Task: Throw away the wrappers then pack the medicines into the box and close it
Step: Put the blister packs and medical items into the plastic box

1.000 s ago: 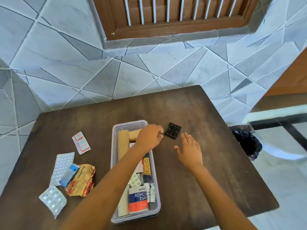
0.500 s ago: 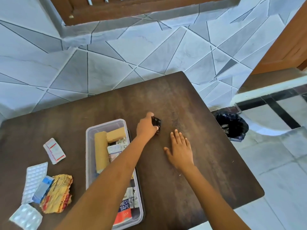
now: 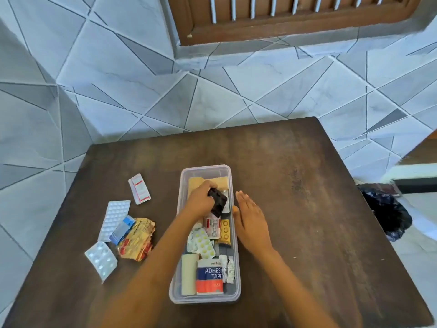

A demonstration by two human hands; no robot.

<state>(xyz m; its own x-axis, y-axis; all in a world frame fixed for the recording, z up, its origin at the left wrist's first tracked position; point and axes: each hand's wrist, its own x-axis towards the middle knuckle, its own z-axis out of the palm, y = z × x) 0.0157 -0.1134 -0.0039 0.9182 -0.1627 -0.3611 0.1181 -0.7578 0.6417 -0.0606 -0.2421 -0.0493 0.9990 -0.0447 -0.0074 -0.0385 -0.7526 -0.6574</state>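
A clear plastic box (image 3: 180,233) stands open in the middle of the dark table, filled with blister strips, tan bandage rolls and a roll of adhesive tape (image 3: 209,276). My left hand (image 3: 201,200) is over the box's far half, shut on a black blister pack (image 3: 218,201). My right hand (image 3: 251,220) lies flat and open against the box's right wall. Left of the box lie a red-and-white strip (image 3: 139,192), a long white blister strip (image 3: 114,218), a small blue pack (image 3: 123,229), a crumpled gold wrapper (image 3: 137,239) and a silver blister strip (image 3: 101,259).
The dark wooden table (image 3: 295,185) stands against a grey tiled wall under a brown wooden window frame. A black rubbish bag (image 3: 385,213) sits on the floor past the table's right edge. No lid is in view.
My left hand picked the black blister pack up off the table right of the box and carried it left, over the box. My right hand stayed flat beside the box.
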